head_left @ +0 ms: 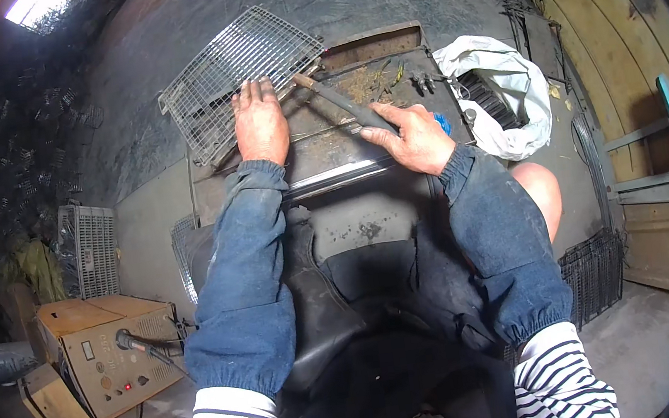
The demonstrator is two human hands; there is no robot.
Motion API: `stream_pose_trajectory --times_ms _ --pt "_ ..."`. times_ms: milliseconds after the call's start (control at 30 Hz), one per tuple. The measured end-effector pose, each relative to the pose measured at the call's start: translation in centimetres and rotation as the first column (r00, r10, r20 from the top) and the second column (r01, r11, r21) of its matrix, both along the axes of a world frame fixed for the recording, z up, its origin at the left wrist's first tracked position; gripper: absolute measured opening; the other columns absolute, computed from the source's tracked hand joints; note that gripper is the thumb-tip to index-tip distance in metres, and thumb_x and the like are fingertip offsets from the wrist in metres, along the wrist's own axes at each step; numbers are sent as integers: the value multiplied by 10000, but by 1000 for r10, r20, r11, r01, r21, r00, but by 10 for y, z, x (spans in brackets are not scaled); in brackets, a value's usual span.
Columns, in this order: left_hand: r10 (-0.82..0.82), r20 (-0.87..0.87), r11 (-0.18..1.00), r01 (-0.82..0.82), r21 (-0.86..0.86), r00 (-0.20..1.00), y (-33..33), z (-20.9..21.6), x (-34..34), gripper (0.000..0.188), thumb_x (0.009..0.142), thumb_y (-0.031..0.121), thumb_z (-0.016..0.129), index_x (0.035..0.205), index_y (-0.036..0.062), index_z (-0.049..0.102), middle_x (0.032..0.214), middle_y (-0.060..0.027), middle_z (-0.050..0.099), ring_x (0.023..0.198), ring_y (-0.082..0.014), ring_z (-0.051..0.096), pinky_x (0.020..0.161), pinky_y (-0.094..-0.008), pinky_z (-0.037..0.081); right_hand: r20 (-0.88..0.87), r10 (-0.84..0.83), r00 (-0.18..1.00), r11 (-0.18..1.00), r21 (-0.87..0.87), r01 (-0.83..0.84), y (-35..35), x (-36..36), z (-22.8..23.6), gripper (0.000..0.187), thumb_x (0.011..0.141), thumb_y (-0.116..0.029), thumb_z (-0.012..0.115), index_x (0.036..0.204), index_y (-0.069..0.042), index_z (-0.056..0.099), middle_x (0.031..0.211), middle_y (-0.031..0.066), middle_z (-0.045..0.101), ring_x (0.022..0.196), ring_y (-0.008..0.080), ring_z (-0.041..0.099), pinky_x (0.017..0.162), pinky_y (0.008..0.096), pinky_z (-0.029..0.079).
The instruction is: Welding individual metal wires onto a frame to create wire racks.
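My left hand (261, 126) lies with its fingers stretched out over the near edge of a rectangular wire grid panel (210, 111). The panel rests at the far left of a low metal workbench (326, 139) and overhangs its left side. In my right hand (416, 139) is a long dark rod-like tool (343, 105) with a rusty brown end; its exact kind I cannot make out. The tool slants toward the far left, its end near the panel's right corner. Something blue (443, 123) shows beside my right hand.
Small metal pieces (423, 83) lie on the bench. Right of it stands a white sack (533, 93) holding dark wire parts. A welding machine (114, 353) sits at lower left, near stacked grids (93, 247). More dark panels (595, 277) lean at the right.
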State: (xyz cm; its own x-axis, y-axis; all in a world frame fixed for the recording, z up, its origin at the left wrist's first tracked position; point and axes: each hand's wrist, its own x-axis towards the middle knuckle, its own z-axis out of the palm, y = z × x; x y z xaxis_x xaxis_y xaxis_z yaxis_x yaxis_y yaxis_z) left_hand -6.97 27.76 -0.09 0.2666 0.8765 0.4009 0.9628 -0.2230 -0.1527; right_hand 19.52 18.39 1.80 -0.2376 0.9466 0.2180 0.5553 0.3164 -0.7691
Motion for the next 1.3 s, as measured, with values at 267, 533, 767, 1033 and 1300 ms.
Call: stream_pose_trajectory --times_ms 267,533,767,1033,1300 --pt "-52 288 991 86 -107 956 -4 7 -2 598 829 85 569 1403 -71 511 1464 -270 501 1402 -380 450 1191 -434 333 -64 39 997 996 86 -34 3 -5 1 371 942 -310 692 1159 -9 680 866 244 707 811 389 716 723 435 544" --pt "-19 -5 999 19 -44 1000 2 3 -2 551 832 43 551 1372 -67 543 1437 -255 530 1379 -382 470 1178 -423 352 -69 29 997 992 121 -20 7 -7 -6 338 942 -269 692 1142 3 679 812 252 685 768 410 699 677 457 526" --pt "-54 78 999 53 14 996 1 3 -2 551 849 66 568 1381 -65 519 1383 -267 563 1362 -387 483 1150 -464 376 -35 8 999 995 97 -5 5 -4 -6 435 941 -316 687 1163 56 655 850 270 696 807 420 706 721 453 551" --pt "-45 61 997 41 65 997 4 -3 -3 448 912 81 497 1330 -59 579 1336 -239 606 1359 -369 493 1172 -512 334 -20 -4 1000 999 -49 3 2 -3 4 498 932 -345 704 1230 49 639 926 271 707 898 410 715 797 428 560" --pt "-171 238 984 179 -11 956 -3 3 -1 450 811 46 582 1252 -28 638 1268 -233 629 1257 -389 546 1135 -541 362 -3 2 1000 998 -63 -2 2 -2 5 526 930 -420 698 1260 -13 654 947 250 719 922 418 707 819 452 551"
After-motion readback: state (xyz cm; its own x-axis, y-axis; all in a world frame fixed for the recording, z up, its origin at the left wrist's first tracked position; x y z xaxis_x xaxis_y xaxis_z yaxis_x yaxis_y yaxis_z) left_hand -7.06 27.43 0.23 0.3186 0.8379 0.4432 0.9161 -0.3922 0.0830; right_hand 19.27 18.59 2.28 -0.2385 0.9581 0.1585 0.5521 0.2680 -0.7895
